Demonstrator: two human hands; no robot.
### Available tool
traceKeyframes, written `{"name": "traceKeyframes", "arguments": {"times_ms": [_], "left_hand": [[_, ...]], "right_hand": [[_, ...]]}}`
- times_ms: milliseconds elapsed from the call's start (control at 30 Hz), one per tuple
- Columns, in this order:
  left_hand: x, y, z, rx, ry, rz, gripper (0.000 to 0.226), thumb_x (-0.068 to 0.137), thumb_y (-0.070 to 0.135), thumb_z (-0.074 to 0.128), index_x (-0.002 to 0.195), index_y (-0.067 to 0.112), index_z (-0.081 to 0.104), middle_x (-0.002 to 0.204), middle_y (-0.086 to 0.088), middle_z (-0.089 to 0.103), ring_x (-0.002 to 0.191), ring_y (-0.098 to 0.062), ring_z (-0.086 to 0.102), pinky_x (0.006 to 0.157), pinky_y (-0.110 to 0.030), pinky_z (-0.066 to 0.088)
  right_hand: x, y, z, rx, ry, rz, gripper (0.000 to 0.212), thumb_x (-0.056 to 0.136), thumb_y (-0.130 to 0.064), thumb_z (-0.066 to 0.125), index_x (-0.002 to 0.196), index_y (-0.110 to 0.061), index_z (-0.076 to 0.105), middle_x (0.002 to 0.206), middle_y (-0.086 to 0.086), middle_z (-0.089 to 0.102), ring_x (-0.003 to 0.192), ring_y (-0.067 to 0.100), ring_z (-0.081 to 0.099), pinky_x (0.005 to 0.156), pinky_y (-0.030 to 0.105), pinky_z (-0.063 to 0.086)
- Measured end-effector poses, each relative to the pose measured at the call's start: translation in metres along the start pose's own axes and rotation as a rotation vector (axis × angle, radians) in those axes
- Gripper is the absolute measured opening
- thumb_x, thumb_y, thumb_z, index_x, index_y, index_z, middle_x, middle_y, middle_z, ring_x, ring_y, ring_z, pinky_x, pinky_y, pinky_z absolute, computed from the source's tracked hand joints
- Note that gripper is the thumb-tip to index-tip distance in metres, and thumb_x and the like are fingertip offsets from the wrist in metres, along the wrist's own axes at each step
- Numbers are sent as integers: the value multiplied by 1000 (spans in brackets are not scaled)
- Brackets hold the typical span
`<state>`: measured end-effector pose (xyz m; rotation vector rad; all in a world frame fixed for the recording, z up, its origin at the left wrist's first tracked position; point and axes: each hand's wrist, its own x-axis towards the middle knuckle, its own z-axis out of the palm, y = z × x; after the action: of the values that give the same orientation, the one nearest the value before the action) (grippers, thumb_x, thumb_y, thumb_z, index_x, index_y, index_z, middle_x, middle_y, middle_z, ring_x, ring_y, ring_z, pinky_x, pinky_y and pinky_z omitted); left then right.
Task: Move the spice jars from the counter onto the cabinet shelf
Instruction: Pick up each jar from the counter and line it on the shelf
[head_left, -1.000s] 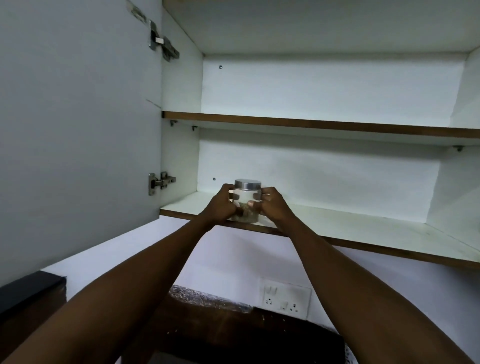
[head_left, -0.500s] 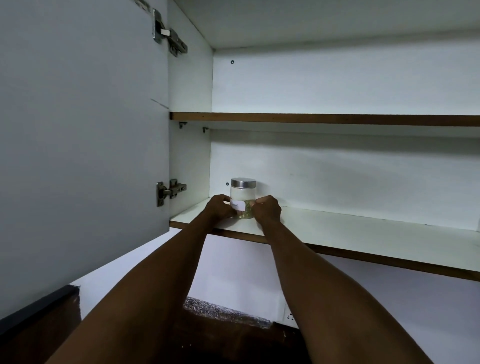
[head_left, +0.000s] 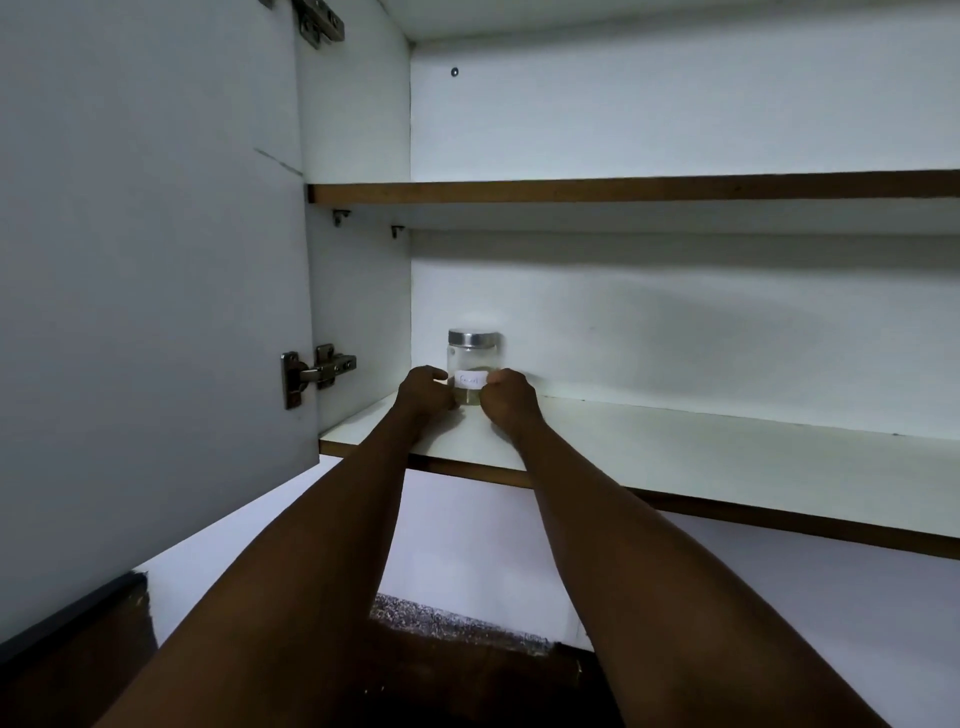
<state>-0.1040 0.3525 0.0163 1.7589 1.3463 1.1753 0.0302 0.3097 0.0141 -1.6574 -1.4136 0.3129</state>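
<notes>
Head view, sole entry. I log one spice jar (head_left: 474, 370): clear glass, metal lid, white paper label facing out, pale contents low in the body. Location: lower cabinet shelf (head_left: 675, 447), rear left corner, close against the back wall and near the left side panel. It stands upright, base on the shelf board.

Left hand (head_left: 423, 395): fingers curled, pressed to the jar's left side at label height. Right hand (head_left: 509, 399): likewise curled, pressed to the jar's right side. Both hands together clasp the jar between them; I judge the two-sided hold serves to steady it and turn the label outward while it is seated deep in the corner, leaving the rest of the board free for further jars.

Upper shelf (head_left: 623, 188): nothing visible on its front edge. Cabinet door (head_left: 145, 260): swung open at left, hinge (head_left: 317, 371) exposed. Counter (head_left: 457, 623): only a speckled strip visible between the forearms; any remaining jars are out of sight.
</notes>
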Motion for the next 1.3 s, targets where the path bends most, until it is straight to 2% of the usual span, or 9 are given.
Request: {"name": "traceKeyframes", "arguments": {"times_ms": [100, 200, 267, 400, 633, 767, 900, 1100, 1300], "left_hand": [[1, -3, 2, -44, 26, 12, 35, 87, -8, 65, 122, -9, 69, 123, -30, 69, 114, -41, 68, 102, -48, 57], [-2, -4, 5, 23, 12, 36, 21, 79, -12, 64, 97, -15, 73, 92, -29, 68, 86, -31, 60, 78, -42, 50], [-3, -4, 6, 74, 14, 48, 13, 79, -10, 62, 88, -14, 70, 85, -24, 65, 82, -28, 56, 74, -39, 45], [-4, -1, 11, 150, 7, 82, 21, 91, 1, 56, 101, -13, 69, 109, -31, 70, 105, -44, 67, 92, -48, 53], [-6, 5, 12, 241, -43, 72, 46, 90, 20, 57, 128, -6, 61, 136, -25, 61, 126, -40, 59, 108, -46, 48], [-5, 0, 14, 233, -20, 104, 14, 91, 8, 57, 95, -2, 65, 112, -28, 70, 109, -44, 65, 78, -33, 44], [-6, 2, 13, 242, -27, 129, 15, 93, 14, 57, 80, 6, 58, 95, -20, 66, 85, -30, 55, 75, -32, 37], [-5, -1, 12, 253, -40, 136, 19, 96, 15, 58, 80, 5, 62, 87, -14, 62, 83, -25, 54, 74, -32, 39], [-8, 1, 10, 239, -52, 125, 30, 94, 16, 62, 65, 11, 54, 81, -11, 59, 81, -24, 53, 66, -29, 37]], "right_hand": [[0, 0, 4, -91, -63, -32, 42, 98, -14, 47, 137, -5, 60, 145, 15, 57, 136, 34, 52, 112, 36, 43], [0, 0, 4, -139, -102, -44, 43, 95, -13, 45, 135, -9, 61, 143, 13, 58, 134, 33, 54, 111, 38, 44], [-1, -1, 6, -165, -121, -58, 39, 95, -13, 43, 128, -9, 63, 139, 13, 61, 130, 34, 56, 109, 40, 46], [-1, -1, 8, -185, -158, -82, 34, 95, -14, 45, 122, -8, 65, 132, 14, 64, 124, 35, 59, 106, 44, 49], [2, 1, 13, -210, -199, -20, 43, 93, -26, 45, 133, -16, 56, 138, 15, 60, 127, 36, 58, 109, 45, 46], [7, -3, 17, -315, -273, 36, 50, 94, -27, 43, 141, -13, 50, 143, 18, 55, 131, 39, 54, 111, 47, 44], [9, -6, 18, -368, -284, 42, 51, 96, -30, 37, 143, -13, 48, 145, 18, 52, 134, 38, 51, 113, 49, 40], [10, -6, 18, -380, -308, 36, 53, 95, -31, 36, 146, -19, 46, 152, 17, 47, 137, 39, 47, 116, 49, 38], [2, -7, 16, -349, -287, 25, 54, 95, -32, 35, 148, -25, 45, 152, 15, 47, 139, 37, 44, 117, 49, 36]]}}
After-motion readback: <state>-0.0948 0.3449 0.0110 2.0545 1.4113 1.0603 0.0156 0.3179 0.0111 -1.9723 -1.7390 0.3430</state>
